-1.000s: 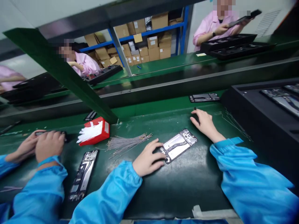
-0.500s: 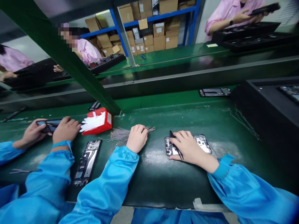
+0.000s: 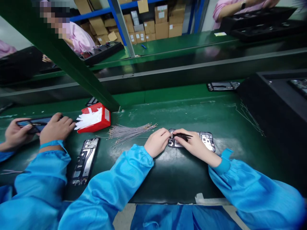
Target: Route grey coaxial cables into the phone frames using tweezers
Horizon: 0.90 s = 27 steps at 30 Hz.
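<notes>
Phone (image 3: 207,140) lies on the table (image 3: 172,179) beneath the right hand (image 3: 193,144), which grips tweezers (image 3: 184,136); the left hand (image 3: 156,142) curls at one end, its hold unclear.

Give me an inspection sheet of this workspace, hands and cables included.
Surface: green worktop, marked, whitish tape at near edge.
Job's things: opened phone, flat, partly covered.
Clutter: red bin of white strips; second opened phone at left.
Hands: right hand holds black tweezers over the phone; left hand at its left end, grip hidden.
Cables: grey cable bundle beside left hand; loose strands near black box.
Surroundings: co-worker's hands at far left; cardboard boxes on shelving beyond.
</notes>
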Motion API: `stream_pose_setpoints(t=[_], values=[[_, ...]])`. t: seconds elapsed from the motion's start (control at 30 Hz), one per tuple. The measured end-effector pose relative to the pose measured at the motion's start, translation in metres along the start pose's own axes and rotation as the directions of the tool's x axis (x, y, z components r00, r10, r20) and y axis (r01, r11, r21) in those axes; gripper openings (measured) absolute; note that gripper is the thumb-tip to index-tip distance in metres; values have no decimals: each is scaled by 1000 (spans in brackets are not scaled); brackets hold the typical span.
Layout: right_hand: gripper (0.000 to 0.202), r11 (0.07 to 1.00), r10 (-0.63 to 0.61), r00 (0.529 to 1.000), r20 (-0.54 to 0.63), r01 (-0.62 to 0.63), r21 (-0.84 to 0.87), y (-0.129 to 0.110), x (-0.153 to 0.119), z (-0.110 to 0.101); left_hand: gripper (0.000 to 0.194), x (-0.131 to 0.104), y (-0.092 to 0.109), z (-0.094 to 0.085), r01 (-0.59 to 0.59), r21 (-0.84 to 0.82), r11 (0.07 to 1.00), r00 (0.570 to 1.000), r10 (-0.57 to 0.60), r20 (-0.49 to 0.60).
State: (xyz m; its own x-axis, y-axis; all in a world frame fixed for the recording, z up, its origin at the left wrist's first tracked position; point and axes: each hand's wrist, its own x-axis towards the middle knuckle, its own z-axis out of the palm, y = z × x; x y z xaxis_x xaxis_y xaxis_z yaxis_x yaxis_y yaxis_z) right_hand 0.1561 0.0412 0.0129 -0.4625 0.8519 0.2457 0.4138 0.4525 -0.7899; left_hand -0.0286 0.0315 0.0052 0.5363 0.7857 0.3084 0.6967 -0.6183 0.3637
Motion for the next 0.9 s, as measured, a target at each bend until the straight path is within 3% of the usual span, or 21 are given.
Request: stream_pose_setpoints(t=[0.07, 0.27, 0.4, 0.6, 0.9], values=[[13, 997, 52, 999, -2, -52, 56, 1, -1, -1, 16, -4, -2, 1, 14, -39, 999, 1000, -15, -26], [8, 994, 33, 999, -44, -28, 109, 1, 2, 1, 13, -9, -5, 1, 42, -41, 998, 998, -44, -44], [5, 994, 48, 998, -33, -45, 102, 1, 1, 3, 13, -7, -3, 2, 52, 21, 998, 998, -51, -24], [9, 996, -40, 999, 12, 39, 83, 0, -1, 5, 17, -7, -3, 2, 50, 147, 988, 998, -53, 19], [7, 981, 106, 994, -36, -99, 169, 8, 2, 5, 18, -7, -2, 2, 35, 145, 989, 999, -37, 11]])
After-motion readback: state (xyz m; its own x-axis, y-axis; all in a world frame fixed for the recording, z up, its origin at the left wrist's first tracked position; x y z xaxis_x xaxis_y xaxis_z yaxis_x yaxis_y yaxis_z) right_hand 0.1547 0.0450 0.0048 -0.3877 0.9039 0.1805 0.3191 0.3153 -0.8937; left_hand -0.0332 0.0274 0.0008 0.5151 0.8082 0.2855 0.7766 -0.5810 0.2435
